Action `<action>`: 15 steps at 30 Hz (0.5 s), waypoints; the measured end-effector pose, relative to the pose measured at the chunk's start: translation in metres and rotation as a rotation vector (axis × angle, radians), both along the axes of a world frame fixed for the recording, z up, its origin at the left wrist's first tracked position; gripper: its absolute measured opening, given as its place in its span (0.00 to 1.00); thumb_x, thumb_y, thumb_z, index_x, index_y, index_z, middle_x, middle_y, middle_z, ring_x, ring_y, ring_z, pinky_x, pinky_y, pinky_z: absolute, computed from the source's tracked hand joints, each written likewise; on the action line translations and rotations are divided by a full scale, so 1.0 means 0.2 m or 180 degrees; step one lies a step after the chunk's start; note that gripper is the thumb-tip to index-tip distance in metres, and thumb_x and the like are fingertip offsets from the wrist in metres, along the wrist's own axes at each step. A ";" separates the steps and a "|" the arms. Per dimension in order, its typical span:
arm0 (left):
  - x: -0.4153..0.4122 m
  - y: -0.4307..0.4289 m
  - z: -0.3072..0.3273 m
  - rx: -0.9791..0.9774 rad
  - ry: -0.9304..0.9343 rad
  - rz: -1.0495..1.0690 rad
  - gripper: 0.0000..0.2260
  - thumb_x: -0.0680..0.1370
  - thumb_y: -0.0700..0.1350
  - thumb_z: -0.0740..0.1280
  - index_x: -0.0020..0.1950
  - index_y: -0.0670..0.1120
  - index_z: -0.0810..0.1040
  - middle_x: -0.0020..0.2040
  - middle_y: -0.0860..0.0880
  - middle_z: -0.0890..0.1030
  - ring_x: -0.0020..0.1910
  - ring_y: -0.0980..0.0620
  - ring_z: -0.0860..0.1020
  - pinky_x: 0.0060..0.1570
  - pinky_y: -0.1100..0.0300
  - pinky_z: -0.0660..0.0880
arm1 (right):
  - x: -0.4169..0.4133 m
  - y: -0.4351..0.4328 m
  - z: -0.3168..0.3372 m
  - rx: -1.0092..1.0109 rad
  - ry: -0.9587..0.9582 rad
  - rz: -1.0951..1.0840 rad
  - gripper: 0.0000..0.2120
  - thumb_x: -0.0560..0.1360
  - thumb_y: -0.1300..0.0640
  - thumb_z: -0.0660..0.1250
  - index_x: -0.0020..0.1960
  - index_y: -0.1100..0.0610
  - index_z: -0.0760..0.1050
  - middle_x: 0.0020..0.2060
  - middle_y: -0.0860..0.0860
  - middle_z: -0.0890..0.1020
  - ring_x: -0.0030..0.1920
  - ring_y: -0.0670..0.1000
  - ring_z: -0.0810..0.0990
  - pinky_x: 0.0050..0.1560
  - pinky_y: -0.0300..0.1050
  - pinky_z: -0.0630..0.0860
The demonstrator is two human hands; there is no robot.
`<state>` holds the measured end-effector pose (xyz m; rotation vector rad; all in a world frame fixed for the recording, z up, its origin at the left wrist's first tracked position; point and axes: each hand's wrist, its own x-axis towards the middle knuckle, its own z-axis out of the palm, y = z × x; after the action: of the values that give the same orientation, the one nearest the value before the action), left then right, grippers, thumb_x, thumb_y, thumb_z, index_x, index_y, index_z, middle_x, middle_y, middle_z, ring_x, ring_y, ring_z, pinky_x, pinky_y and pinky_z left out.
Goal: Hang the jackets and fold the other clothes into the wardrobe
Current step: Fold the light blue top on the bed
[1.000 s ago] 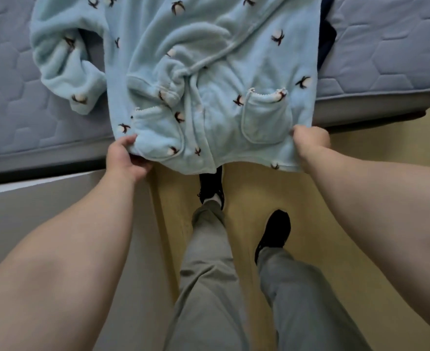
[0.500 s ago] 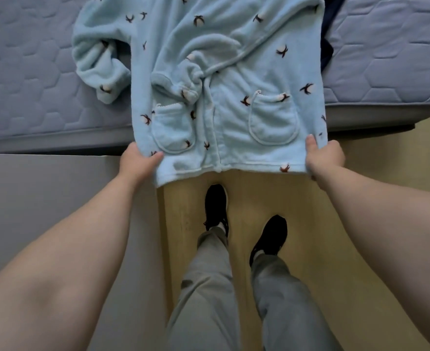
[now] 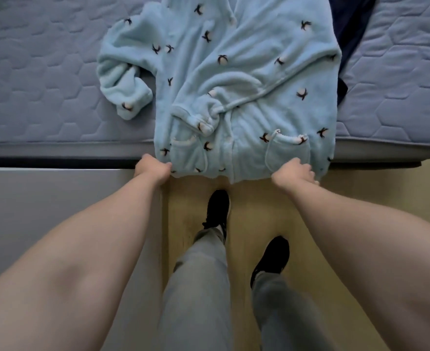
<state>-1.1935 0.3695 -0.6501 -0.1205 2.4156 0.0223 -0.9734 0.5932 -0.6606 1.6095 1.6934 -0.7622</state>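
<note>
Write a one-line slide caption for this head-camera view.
Both hands, left hand and right hand, grip the hem of a light-blue fleece robe spread on the mattress.

A: Soft, even, rather dim light with a cool cast; no glare on the quilted mattress [image 3: 44, 72].

B: Shadows?

A: Faint ones only: a dark band under the mattress edge, and shallow folds shaded on the pale blue fleece robe [image 3: 246, 84] lying on it.

B: Sharpness?

A: Middling. The robe's small prints read slightly smeared, and the right hand [image 3: 293, 172] at its hem is blurred. Wide-angle stretch swells the forearms below the mattress, toward the lower corners.
</note>
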 end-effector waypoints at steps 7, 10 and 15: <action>-0.63 0.17 0.00 0.0954 0.1081 0.1663 0.27 0.78 0.60 0.65 0.67 0.41 0.72 0.65 0.41 0.77 0.61 0.39 0.77 0.57 0.52 0.75 | -0.77 -0.17 0.06 -0.0406 0.1795 0.1133 0.13 0.78 0.55 0.60 0.61 0.55 0.72 0.59 0.57 0.78 0.60 0.59 0.76 0.52 0.48 0.70; -0.89 0.21 -0.01 0.1262 0.0791 0.2470 0.33 0.73 0.65 0.69 0.69 0.44 0.71 0.61 0.46 0.77 0.53 0.43 0.78 0.46 0.51 0.79 | -1.12 -0.24 0.04 -0.0508 0.2104 0.1066 0.11 0.78 0.55 0.60 0.59 0.53 0.72 0.55 0.55 0.80 0.58 0.58 0.77 0.54 0.49 0.73; -1.09 0.28 -0.06 0.1829 0.0154 0.2956 0.20 0.76 0.40 0.70 0.67 0.44 0.75 0.61 0.44 0.81 0.54 0.43 0.81 0.53 0.45 0.80 | -1.47 -0.27 0.00 -0.0777 0.2455 0.0248 0.07 0.78 0.52 0.64 0.55 0.51 0.73 0.43 0.48 0.80 0.44 0.50 0.79 0.39 0.42 0.72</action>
<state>-1.4122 0.4249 -0.6623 -0.9485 2.0901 1.1201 -1.2674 0.5390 -0.6601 1.1289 2.0432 -1.6218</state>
